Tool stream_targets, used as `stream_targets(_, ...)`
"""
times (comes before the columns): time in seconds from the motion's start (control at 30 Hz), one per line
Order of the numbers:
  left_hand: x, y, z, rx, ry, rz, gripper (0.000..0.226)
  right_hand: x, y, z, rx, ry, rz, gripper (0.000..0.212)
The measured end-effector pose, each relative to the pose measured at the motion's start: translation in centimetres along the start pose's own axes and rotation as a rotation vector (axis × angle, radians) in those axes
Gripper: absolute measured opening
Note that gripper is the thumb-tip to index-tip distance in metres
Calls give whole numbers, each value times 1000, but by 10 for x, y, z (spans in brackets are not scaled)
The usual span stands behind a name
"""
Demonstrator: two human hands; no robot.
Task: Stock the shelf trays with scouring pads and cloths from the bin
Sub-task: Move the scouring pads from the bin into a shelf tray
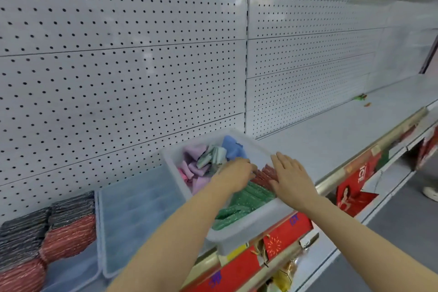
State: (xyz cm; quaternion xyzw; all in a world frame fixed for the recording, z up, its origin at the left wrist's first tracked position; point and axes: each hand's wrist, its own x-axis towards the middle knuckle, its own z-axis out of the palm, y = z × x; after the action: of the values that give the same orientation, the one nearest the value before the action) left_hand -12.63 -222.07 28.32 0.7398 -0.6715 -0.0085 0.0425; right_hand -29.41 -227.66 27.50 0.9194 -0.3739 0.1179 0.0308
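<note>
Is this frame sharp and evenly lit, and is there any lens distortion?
Head view: soft, even light, no hard shadows or glare; wide-angle bend curves the pegboard lines and shelf edge; bin and both hands, left and right, slightly soft; top-edge goods blurred.

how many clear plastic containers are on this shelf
3. The bin holding pads and cloths sits under both hands; an empty tray lies to its left; a tray part-filled with scouring pads is at the far left, cut off by the frame edge.

Left hand fingertips hidden among bin pads; grip unclear; bottom-left tray cut off.
</note>
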Motion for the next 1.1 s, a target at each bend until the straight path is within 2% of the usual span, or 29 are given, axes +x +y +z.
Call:
stream_targets(0.17,41,27,21,69,-100,99,21,2,26,10,28,-13,25,69)
stream_targets(0.23,47,27,26,90,-181,98,15,5,29,11,48,-5,18,70)
stream_targets(0.33,51,18,28,131,-320,104,19,9,30,10,60,-2,-4,71)
stream_targets(0.53,47,-2,35,79,-366,13,11,26,29,8,40,13,-11,66)
stream_targets(0.63,47,6,46,6,-503,24,31,35,26,7,27,-15,-22,62)
stream_targets(0.73,47,13,55,-36,-595,53,36,41,24,11,47,-28,-37,60)
stream_targets(0.83,42,2,53,-59,-539,-3,36,42,23,15,86,-75,-40,56)
stream_targets(1.0,34,-33,36,-137,-241,-136,20,53,14,19,101,-206,-32,39)
stream_targets(1.1,24,-46,23,-139,-99,-185,19,62,2,17,35,-284,-91,27)
